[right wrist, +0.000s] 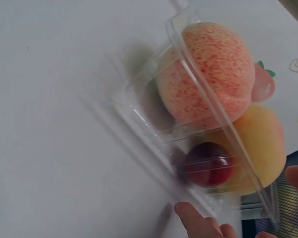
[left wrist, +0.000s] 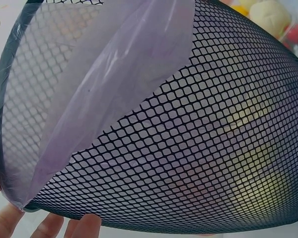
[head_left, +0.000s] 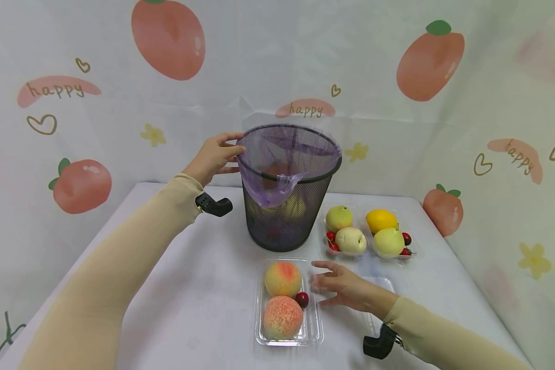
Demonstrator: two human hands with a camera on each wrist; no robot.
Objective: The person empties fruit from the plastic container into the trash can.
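My left hand (head_left: 215,156) holds the left side of the rim of a black mesh wastebasket (head_left: 282,234). A purple plastic bag (head_left: 270,190) lines the basket and folds over its rim; fruit shows dimly through the mesh. In the left wrist view, fingertips (left wrist: 92,225) lie against the mesh near the rim. My right hand (head_left: 347,288), fingers spread and holding nothing, is just right of a clear plastic box (head_left: 315,336). Inside sit a yellow-orange peach (head_left: 283,279), a speckled pink peach (head_left: 283,317) and a small dark red fruit (head_left: 302,299).
Behind the right hand are two clear boxes of fruit: one has a green fruit (head_left: 339,219), a pale fruit (head_left: 350,240) and red cherries (head_left: 331,242); the other has a lemon (head_left: 381,221) and a pear (head_left: 389,241). A clear plastic piece (head_left: 386,282) lies by the right forearm.
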